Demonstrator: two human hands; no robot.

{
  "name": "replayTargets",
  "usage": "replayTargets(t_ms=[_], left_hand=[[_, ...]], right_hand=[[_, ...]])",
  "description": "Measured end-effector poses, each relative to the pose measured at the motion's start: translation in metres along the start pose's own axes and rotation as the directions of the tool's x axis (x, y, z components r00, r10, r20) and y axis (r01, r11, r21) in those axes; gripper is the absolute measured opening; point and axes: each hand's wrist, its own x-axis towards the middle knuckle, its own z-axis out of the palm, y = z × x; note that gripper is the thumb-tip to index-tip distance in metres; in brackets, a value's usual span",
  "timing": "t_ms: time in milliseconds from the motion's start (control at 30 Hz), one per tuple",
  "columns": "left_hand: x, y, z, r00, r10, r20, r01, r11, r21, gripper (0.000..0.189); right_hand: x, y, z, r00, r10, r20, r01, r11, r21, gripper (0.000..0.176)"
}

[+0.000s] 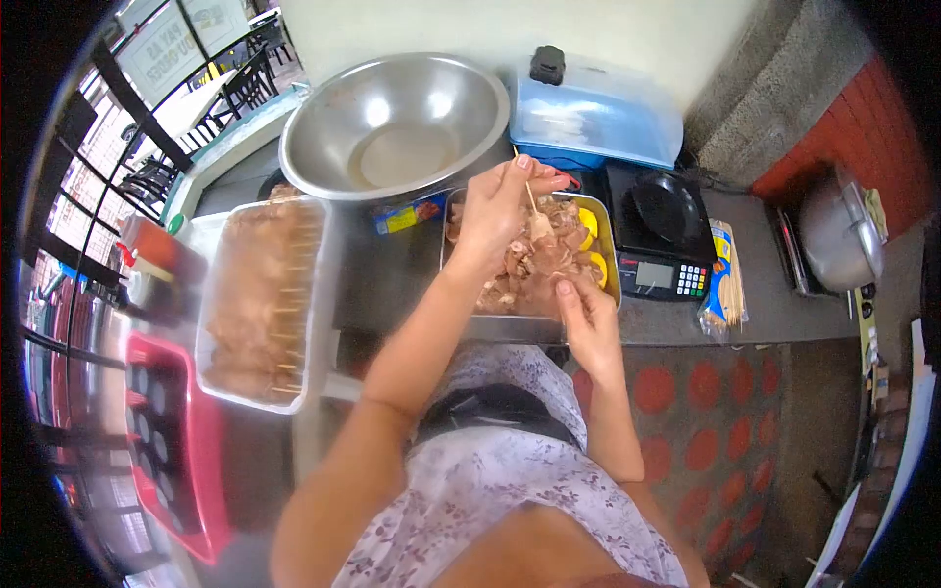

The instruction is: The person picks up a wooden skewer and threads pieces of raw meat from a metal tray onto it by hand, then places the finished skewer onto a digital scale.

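Over a metal tray (614, 294) of raw sliced meat (505, 284), my left hand (498, 201) is closed on a thin wooden skewer (530, 197) near its upper end. A piece of meat (540, 227) sits on the skewer's lower part. Lower and to the right, my right hand (586, 318) pinches a strip of meat (559, 279) between thumb and fingers. Yellow round pieces (591, 240) lie along the tray's right side. At the left, a white plastic container (321, 284) holds many skewered meat pieces in a row.
A large steel basin (392, 127) stands behind the tray, beside a blue lidded box (598, 118). To the right are a black digital scale (667, 235), a pack of skewers (723, 279) and a metal pot (838, 235). A pink crate (201, 461) is at lower left.
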Motion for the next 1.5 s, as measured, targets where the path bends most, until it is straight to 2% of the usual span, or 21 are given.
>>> replayTargets(t_ms=[33,167,233,267,333,367,433,500,567,633,700,867,933,1067,1133,1167,1233,1333,1367,1433,1500], left_hand=[[0.0,-0.001,0.002,1.0,0.02,0.008,-0.02,1.0,-0.006,0.04],[0.002,-0.007,0.006,1.0,0.023,0.02,-0.021,0.995,-0.102,0.037],[0.002,-0.004,0.007,1.0,0.025,0.01,-0.023,0.992,-0.121,0.036],[0.002,-0.001,0.007,1.0,0.013,0.016,-0.011,0.993,-0.115,0.036],[-0.001,-0.002,0.007,1.0,-0.002,0.021,0.004,0.994,-0.108,0.036],[-0.004,-0.003,0.008,0.999,0.003,0.039,0.0,0.998,-0.067,0.036],[-0.007,-0.004,0.008,0.998,0.002,0.062,-0.001,1.0,-0.023,0.037],[-0.01,-0.004,0.007,0.998,-0.052,0.022,0.052,0.998,-0.026,0.037],[-0.015,-0.007,0.006,0.998,-0.022,0.053,0.021,0.999,0.035,0.036],[-0.024,-0.013,0.008,0.996,0.002,0.086,-0.01,0.996,0.091,0.036],[-0.033,-0.02,0.014,0.987,-0.139,0.08,0.149,0.979,-0.136,0.037],[-0.034,-0.017,0.01,0.981,-0.142,0.134,0.167,0.966,-0.199,0.036],[-0.032,-0.007,0.008,0.951,-0.266,0.159,0.294,0.936,-0.192,0.037],[-0.03,-0.009,-0.004,0.908,-0.342,0.243,0.383,0.913,-0.145,0.044],[-0.035,-0.017,0.003,0.969,-0.097,0.228,0.131,0.982,-0.138,0.052],[-0.035,-0.017,0.003,0.969,-0.099,0.228,0.133,0.982,-0.137,0.052],[-0.031,-0.017,0.002,0.971,-0.105,0.216,0.134,0.984,-0.12,0.064],[-0.029,-0.021,0.004,0.973,-0.086,0.215,0.106,0.991,-0.085,0.063],[-0.028,-0.023,0.005,0.971,-0.09,0.22,0.111,0.991,-0.082,0.063],[-0.027,-0.027,0.008,0.974,0.014,0.225,-0.003,0.999,-0.047,0.062],[-0.028,-0.027,0.01,0.975,0.003,0.221,0.012,0.998,-0.063,0.061]], right_hand=[[-0.005,0.011,0.001,0.988,0.155,0.026,-0.157,0.978,0.134,0.03],[-0.011,0.019,-0.003,0.971,0.235,0.045,-0.238,0.928,0.286,0.027],[-0.016,0.017,-0.005,0.932,0.269,0.244,-0.363,0.707,0.608,0.025],[-0.019,0.02,-0.004,0.931,0.267,0.249,-0.365,0.707,0.606,0.025],[-0.025,0.026,0.0,0.923,0.264,0.279,-0.384,0.6,0.702,0.023],[-0.025,0.026,0.003,0.923,0.265,0.28,-0.384,0.598,0.703,0.023],[-0.024,0.015,0.011,0.983,0.183,-0.023,-0.15,0.864,0.481,0.019],[-0.028,0.01,0.011,0.98,0.191,-0.054,-0.147,0.88,0.452,0.02],[-0.027,0.009,0.016,0.977,0.196,-0.08,-0.145,0.895,0.421,0.02],[-0.024,0.011,0.023,0.966,0.059,-0.251,0.016,0.957,0.288,0.023],[-0.02,0.007,0.02,0.97,0.057,-0.236,0.009,0.963,0.27,0.024],[-0.016,0.01,0.019,0.973,0.039,-0.226,0.021,0.966,0.257,0.024],[-0.014,0.013,0.015,0.983,0.125,-0.136,-0.072,0.936,0.345,0.021],[-0.01,0.015,0.013,0.958,0.215,-0.189,-0.114,0.892,0.438,0.017],[-0.011,0.014,0.011,0.959,0.246,-0.139,-0.142,0.845,0.515,0.016],[-0.011,0.018,0.008,0.959,0.248,-0.14,-0.143,0.844,0.517,0.016],[-0.01,0.029,0.001,0.965,0.239,-0.108,-0.205,0.944,0.258,0.017],[-0.008,0.033,-0.003,0.979,0.176,-0.106,-0.158,0.974,0.164,0.016],[-0.008,0.033,-0.003,0.977,0.18,-0.111,-0.16,0.973,0.167,0.016],[-0.007,0.03,-0.003,0.976,0.2,-0.084,-0.165,0.937,0.307,0.016],[-0.008,0.026,-0.002,0.978,0.184,-0.102,-0.143,0.937,0.32,0.016]])
